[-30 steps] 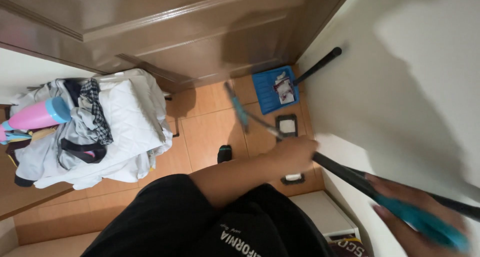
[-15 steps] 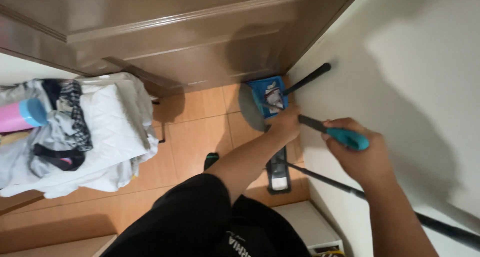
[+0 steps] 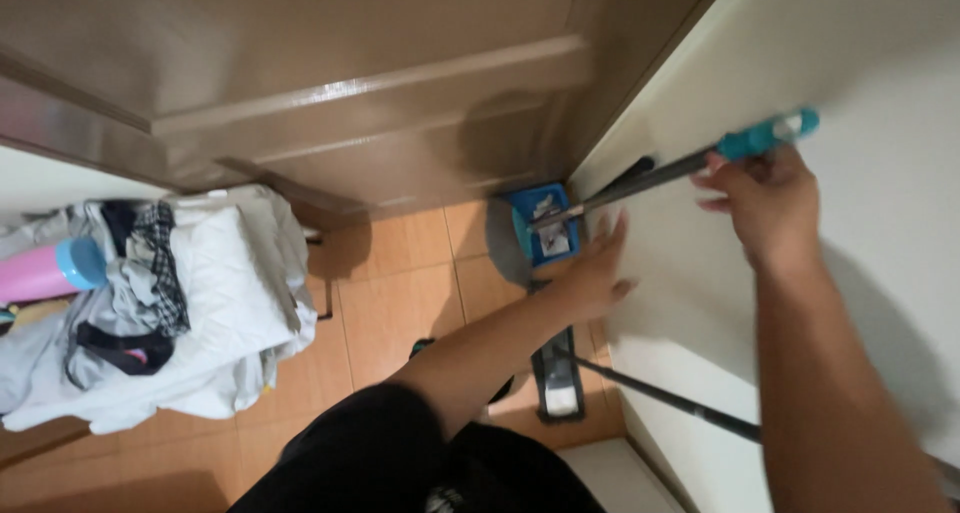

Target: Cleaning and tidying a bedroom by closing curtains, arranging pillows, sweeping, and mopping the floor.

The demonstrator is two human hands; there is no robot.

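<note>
Right hand closed round a long dark pole, gripping it just below the teal grip at its upper end; the teal end sticks out past the knuckles, up and to the right. Long axis of the pole runs on a slant: from the teal end down and to the left, toward the corner where the brown door meets the white wall; lower end lies at the blue dustpan, whether touching it cannot be told.

Left hand open, fingers spread, palm toward the wall; it sits below the pole's lower stretch, well down and left of the right hand; holds nothing, and contact with the wall is unclear.

Blue dustpan stands on the floor in the corner, just above the left hand's fingertips; a pale rectangular label on its face, print too small to make out.

Below the left wrist, a flat mop head on the orange tiled floor; a second dark handle runs from it to the right, under the right forearm.

Far left of both hands: a heap of white cloth with a checked garment and a dark strap on top; a pink bottle with blue cap lies at its left edge.
</note>
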